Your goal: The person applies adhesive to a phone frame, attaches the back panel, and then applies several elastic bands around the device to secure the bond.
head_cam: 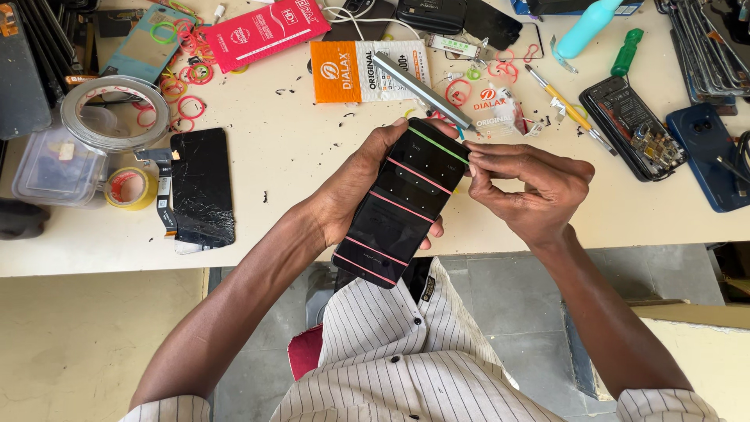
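Head view: left hand (355, 191) hides phone (402, 205) edge.

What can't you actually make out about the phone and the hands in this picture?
- Head view: the back of the black phone is hidden; it faces away, against the left hand.
- The right hand fingertips pinch at the green band; whether they grip it is too small to tell.
- The open phone has parts too small to identify.
- The blue phone is cut off by the right edge.
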